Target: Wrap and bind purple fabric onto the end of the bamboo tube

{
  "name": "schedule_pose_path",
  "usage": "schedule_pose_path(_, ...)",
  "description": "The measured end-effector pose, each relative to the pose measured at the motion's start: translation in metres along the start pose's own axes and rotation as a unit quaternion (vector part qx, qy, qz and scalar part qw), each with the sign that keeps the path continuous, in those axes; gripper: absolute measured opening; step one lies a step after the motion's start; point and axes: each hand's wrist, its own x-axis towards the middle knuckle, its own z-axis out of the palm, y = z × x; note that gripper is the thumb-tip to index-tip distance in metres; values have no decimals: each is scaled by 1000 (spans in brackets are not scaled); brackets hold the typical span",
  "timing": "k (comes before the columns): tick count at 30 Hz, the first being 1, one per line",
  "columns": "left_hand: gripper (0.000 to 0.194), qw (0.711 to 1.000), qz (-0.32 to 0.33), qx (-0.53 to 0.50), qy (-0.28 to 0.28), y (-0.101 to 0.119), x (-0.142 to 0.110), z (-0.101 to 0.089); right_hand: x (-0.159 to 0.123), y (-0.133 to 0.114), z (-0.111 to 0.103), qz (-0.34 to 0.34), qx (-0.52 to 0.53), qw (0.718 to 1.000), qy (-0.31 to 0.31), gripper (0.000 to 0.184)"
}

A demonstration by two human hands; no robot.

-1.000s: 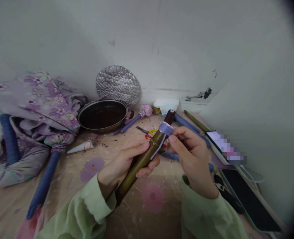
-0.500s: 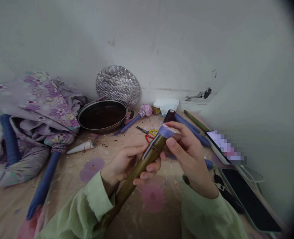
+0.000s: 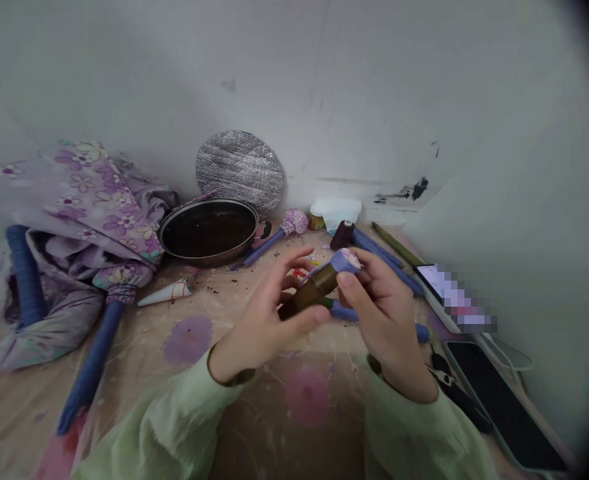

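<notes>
A greenish-brown bamboo stick (image 3: 314, 287) is held out in front of me, with a strip of lilac cloth (image 3: 343, 261) wrapped around its far end. My right hand (image 3: 382, 313) pinches that cloth-covered tip between thumb and fingers. Loosely curved about the lower part of the stick is my left hand (image 3: 259, 317), its thumb lifted away from the bamboo and its palm hiding the rest of the stick. Just behind the left fingers lie pliers with red and yellow handles (image 3: 300, 272), mostly covered. A blue-wrapped stick (image 3: 344, 312) passes behind both hands.
At left, flowered cloth (image 3: 99, 200) is heaped with blue-wrapped sticks (image 3: 92, 363). A dark pan (image 3: 209, 260) stands before a silver round mat (image 3: 239, 170). A thread spool (image 3: 343, 235), white cone (image 3: 167, 293), lit phone (image 3: 442, 293), dark phone (image 3: 504, 400) and black-handled scissors (image 3: 454, 390) lie around.
The bamboo stick has swung so its lower end no longer shows beside my left sleeve. My left hand has shifted its grip, thumb now on the near side. The right hand stays at the tip.
</notes>
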Motion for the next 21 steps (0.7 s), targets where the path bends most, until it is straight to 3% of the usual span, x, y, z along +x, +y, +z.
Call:
schedule_pose_path(3,49,976,116,178,42,0,-3,4,1,1,1,-6,-9,1000,4,20)
schedule_pose_path(5,43,966,131,217,43,1,-5,4,2,0,0,-17,-28,999,5,20)
schedule_pose_path(12,43,997,-7,50,53,9,-4,-1,0,-9,-7,-41,-113,993,3,9)
schedule_pose_path(16,41,996,-31,-6,87,12,-2,-2,0,-12,-7,-39,-100,994,14,10)
schedule_pose_path(21,40,987,-87,-119,70,16,-2,0,1,-14,-5,-8,-57,998,19,9)
